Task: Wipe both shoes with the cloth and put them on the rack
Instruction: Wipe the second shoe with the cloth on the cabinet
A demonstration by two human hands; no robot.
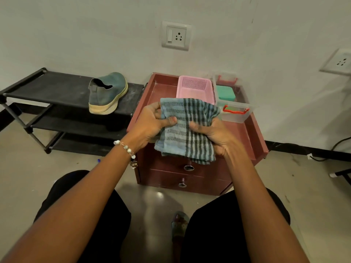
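Both hands hold the checked blue cloth (pixel 185 128) above the maroon drawer unit (pixel 190 179): the left hand (pixel 152 124) pinches its left side, the right hand (pixel 212 133) grips its right side. One teal slip-on shoe (pixel 107 92) sits on the black rack's (pixel 47 88) top shelf.

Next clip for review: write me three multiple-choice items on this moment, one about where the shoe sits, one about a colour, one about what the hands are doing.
1. Where is the green slip-on shoe?
A. Top shelf of the black shoe rack
B. On the floor
C. On the maroon drawer cabinet

2. What colour is the perforated basket on the cabinet?
A. Blue
B. Pink
C. Yellow

3. How is the checked cloth held?
A. Left hand only
B. It lies on the cabinet, untouched
C. Both left hand and right hand grip it

Answers: 1 A, the shoe stands on the top tier; 2 B, its walls are pink; 3 C, both hands' fingers curl round it.
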